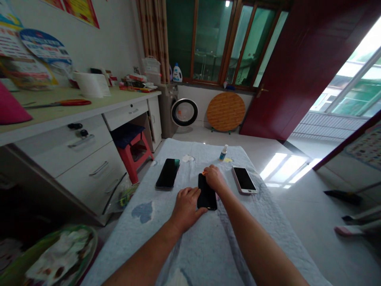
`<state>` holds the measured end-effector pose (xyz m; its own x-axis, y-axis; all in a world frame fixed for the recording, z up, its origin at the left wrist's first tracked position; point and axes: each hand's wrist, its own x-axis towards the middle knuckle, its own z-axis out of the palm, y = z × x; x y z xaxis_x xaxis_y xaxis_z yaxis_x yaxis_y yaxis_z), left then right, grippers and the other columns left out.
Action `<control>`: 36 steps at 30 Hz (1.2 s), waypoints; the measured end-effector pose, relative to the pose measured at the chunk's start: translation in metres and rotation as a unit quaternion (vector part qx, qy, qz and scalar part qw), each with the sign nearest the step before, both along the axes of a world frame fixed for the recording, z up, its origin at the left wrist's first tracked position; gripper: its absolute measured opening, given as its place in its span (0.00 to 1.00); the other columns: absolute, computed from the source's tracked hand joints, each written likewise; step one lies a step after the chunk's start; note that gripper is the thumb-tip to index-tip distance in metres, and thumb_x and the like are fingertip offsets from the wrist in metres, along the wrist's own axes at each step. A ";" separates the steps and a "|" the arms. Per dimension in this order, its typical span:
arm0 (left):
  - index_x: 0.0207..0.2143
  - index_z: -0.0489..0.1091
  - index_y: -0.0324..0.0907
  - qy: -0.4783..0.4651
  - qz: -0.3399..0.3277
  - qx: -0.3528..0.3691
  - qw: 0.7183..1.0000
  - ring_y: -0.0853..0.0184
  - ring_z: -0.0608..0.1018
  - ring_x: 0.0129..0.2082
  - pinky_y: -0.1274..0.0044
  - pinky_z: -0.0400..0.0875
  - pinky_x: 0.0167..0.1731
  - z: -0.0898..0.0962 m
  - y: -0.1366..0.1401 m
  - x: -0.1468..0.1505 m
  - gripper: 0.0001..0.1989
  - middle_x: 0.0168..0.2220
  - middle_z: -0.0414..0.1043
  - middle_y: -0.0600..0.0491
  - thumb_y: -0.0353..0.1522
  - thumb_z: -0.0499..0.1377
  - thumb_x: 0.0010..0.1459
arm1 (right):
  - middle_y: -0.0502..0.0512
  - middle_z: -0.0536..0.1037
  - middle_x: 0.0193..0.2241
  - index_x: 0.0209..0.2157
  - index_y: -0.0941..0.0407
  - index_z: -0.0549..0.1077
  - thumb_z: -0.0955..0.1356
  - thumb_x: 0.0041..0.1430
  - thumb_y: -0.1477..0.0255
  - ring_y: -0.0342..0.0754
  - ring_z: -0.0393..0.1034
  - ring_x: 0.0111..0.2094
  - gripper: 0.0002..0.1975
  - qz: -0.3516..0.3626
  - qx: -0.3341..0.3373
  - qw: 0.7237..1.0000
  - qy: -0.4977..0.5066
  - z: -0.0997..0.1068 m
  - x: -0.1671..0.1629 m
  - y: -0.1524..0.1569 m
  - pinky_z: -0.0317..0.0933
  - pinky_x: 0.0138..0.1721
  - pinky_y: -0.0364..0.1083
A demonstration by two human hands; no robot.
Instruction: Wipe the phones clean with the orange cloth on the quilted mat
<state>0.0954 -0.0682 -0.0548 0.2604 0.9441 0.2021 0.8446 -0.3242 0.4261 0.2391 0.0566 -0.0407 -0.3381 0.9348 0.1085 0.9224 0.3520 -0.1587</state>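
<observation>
A black smartphone (207,197) lies screen up on the cloth-covered table, between my two hands. My left hand (187,208) grips its left side, with the fingers along the edge and the thumb at the lower end. Over the phone's upper right part, my right hand (214,177) is closed, fingers bent downward. A small orange thing (204,173) shows at its fingertips; its kind is too small to tell. Another dark smartphone (168,174) lies to the left. On the right is a white-framed smartphone (244,180). A small spray bottle (223,153) stands upright beyond my right hand.
A light blue patterned cloth (238,242) covers the table. To the left stand a desk (125,104) with drawers, a red stool (137,153) and a waste bin (94,242). A washing machine (166,107) with its door ajar and a round wooden tabletop (226,111) are at the back.
</observation>
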 end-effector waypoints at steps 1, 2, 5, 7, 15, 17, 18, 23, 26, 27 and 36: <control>0.55 0.65 0.42 0.000 0.001 0.001 1.000 0.53 0.66 0.55 0.61 0.56 0.56 0.000 0.000 0.000 0.30 0.56 0.68 0.46 0.43 0.64 0.52 | 0.63 0.74 0.40 0.41 0.59 0.76 0.59 0.64 0.76 0.49 0.67 0.41 0.15 0.010 -0.001 1.000 -0.005 0.001 -0.006 0.001 0.55 0.44 0.44; 0.55 0.65 0.42 -0.001 0.003 0.002 1.000 0.53 0.67 0.55 0.61 0.56 0.56 0.000 0.000 0.000 0.30 0.56 0.68 0.46 0.43 0.64 0.52 | 0.63 0.74 0.40 0.41 0.59 0.76 0.59 0.64 0.76 0.49 0.67 0.41 0.14 0.020 -0.002 1.000 -0.011 0.002 -0.012 0.001 0.55 0.45 0.45; 0.55 0.65 0.43 -0.001 0.003 0.008 1.000 0.53 0.67 0.55 0.61 0.57 0.56 0.000 -0.001 0.000 0.29 0.56 0.68 0.47 0.43 0.64 0.52 | 0.63 0.74 0.41 0.41 0.59 0.76 0.60 0.63 0.76 0.49 0.67 0.43 0.14 0.052 -0.009 0.998 -0.029 0.006 -0.025 0.003 0.55 0.46 0.45; 0.55 0.65 0.43 0.004 0.002 0.010 1.000 0.52 0.67 0.55 0.61 0.56 0.56 0.001 -0.002 0.000 0.29 0.56 0.68 0.46 0.43 0.64 0.52 | 0.63 0.75 0.42 0.42 0.58 0.77 0.61 0.63 0.75 0.50 0.67 0.43 0.14 0.066 -0.015 0.997 -0.042 0.009 -0.031 0.006 0.56 0.46 0.45; 0.54 0.65 0.44 0.010 0.017 0.020 1.000 0.53 0.67 0.55 0.56 0.48 0.59 0.003 -0.006 0.003 0.28 0.56 0.68 0.47 0.43 0.63 0.53 | 0.67 0.75 0.45 0.45 0.59 0.77 0.62 0.62 0.72 0.54 0.69 0.46 0.15 0.054 -0.051 0.993 -0.093 0.017 -0.017 0.023 0.59 0.45 0.48; 0.54 0.65 0.44 0.008 0.021 0.020 1.000 0.53 0.67 0.55 0.56 0.47 0.59 0.003 -0.007 0.004 0.28 0.56 0.68 0.47 0.43 0.63 0.54 | 0.67 0.76 0.45 0.45 0.59 0.77 0.62 0.62 0.72 0.54 0.70 0.46 0.15 0.042 -0.066 0.992 -0.103 0.018 -0.006 0.028 0.59 0.45 0.47; 0.54 0.65 0.44 0.007 0.023 0.020 1.000 0.53 0.67 0.55 0.56 0.46 0.60 0.003 -0.007 0.004 0.28 0.56 0.68 0.47 0.43 0.63 0.54 | 0.66 0.77 0.44 0.46 0.59 0.77 0.62 0.62 0.71 0.54 0.71 0.46 0.16 0.036 -0.075 0.991 -0.107 0.019 0.000 0.030 0.60 0.45 0.47; 0.55 0.65 0.44 0.006 0.024 0.014 1.000 0.53 0.67 0.55 0.56 0.46 0.59 0.004 -0.007 0.005 0.29 0.56 0.68 0.47 0.44 0.63 0.53 | 0.65 0.78 0.44 0.45 0.61 0.78 0.61 0.61 0.72 0.53 0.72 0.46 0.17 0.009 -0.114 0.987 -0.112 0.021 0.030 0.033 0.61 0.44 0.44; 0.55 0.65 0.44 0.006 0.022 0.012 1.000 0.53 0.67 0.55 0.57 0.47 0.59 0.004 -0.006 0.004 0.29 0.56 0.68 0.47 0.44 0.63 0.53 | 0.65 0.79 0.43 0.45 0.61 0.78 0.60 0.60 0.74 0.53 0.73 0.46 0.18 -0.009 -0.126 0.987 -0.099 0.021 0.039 0.028 0.61 0.43 0.42; 0.55 0.65 0.43 0.006 0.021 0.013 1.000 0.53 0.67 0.55 0.57 0.47 0.59 0.004 -0.006 0.004 0.29 0.56 0.68 0.47 0.44 0.63 0.53 | 0.65 0.79 0.43 0.45 0.61 0.78 0.60 0.60 0.75 0.53 0.73 0.45 0.18 -0.014 -0.128 0.987 -0.093 0.021 0.040 0.025 0.61 0.42 0.42; 0.54 0.66 0.43 0.013 0.010 0.023 1.000 0.53 0.68 0.54 0.59 0.52 0.58 0.003 -0.003 0.003 0.29 0.56 0.69 0.47 0.45 0.63 0.53 | 0.63 0.79 0.40 0.44 0.62 0.77 0.59 0.59 0.77 0.49 0.73 0.42 0.18 -0.037 -0.132 0.991 -0.006 0.015 0.047 -0.028 0.58 0.38 0.41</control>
